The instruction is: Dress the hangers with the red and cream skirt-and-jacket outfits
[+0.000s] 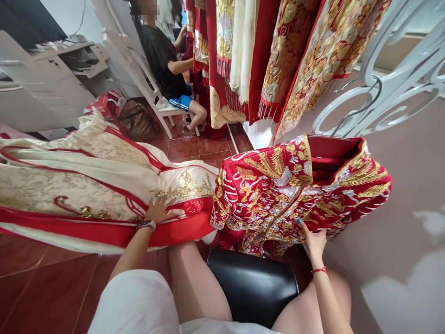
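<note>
Two hands work: left hand (159,211) lies flat, released, on cream skirt (86,185); right hand (313,239) seemingly pinches red jacket (295,190).

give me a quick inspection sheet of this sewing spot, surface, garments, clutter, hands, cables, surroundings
surface: black stool seat between the knees, red tile floor around it.
job's things: red embroidered jacket on a hanger; cream and red skirt spread out at left.
clutter: red bag on the floor behind the skirt.
grippers: left hand flat on the skirt's red hem; right hand at the jacket's lower edge, grip unclear.
cables: thin cable on the far wall.
surroundings: hanging garments, white metal rack, seated person on a white chair.
</note>
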Available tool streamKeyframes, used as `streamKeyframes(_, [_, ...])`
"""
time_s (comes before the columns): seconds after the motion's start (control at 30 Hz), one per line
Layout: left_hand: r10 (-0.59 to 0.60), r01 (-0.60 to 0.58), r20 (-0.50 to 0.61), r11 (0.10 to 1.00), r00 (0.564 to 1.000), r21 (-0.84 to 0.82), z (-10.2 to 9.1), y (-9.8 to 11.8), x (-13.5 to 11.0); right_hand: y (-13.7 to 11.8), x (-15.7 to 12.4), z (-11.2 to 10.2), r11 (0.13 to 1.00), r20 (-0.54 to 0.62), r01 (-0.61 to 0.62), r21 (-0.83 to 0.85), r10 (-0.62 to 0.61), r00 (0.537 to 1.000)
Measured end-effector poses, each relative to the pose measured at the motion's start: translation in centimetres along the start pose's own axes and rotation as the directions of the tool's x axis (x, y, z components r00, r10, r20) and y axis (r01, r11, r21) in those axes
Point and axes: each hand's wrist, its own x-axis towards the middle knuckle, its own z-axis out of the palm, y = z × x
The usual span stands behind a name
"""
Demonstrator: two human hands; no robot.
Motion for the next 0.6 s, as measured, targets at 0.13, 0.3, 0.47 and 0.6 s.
streamKeyframes(0.13, [0.068,-0.059,-0.082,0.993,0.994,0.104,1.1,-2.5,-2.0,0.1,0.2,0.1,0.998,0.009,-0.053,-0.034,0.053,0.999])
streamKeyframes(0.3, [0.079,-0.044,-0.149,0.973,0.986,0.227,0.8,-3.4,-3.0,0.2,0.2,0.5,0.996,0.012,-0.081,-0.048,0.082,0.997])
streamKeyframes(0.47, [0.001,0.048,-0.189,0.966,0.982,0.252,-1.2,-1.2,-3.3,-0.6,-0.6,0.7,0.995,-0.002,-0.088,-0.039,0.088,0.996])
streamKeyframes(0.6, [-0.159,0.206,-0.340,0.973,0.927,0.107,-0.9,5.2,-6.6,-1.3,-1.3,1.1,0.996,0.027,-0.085,-0.020,0.086,0.996])
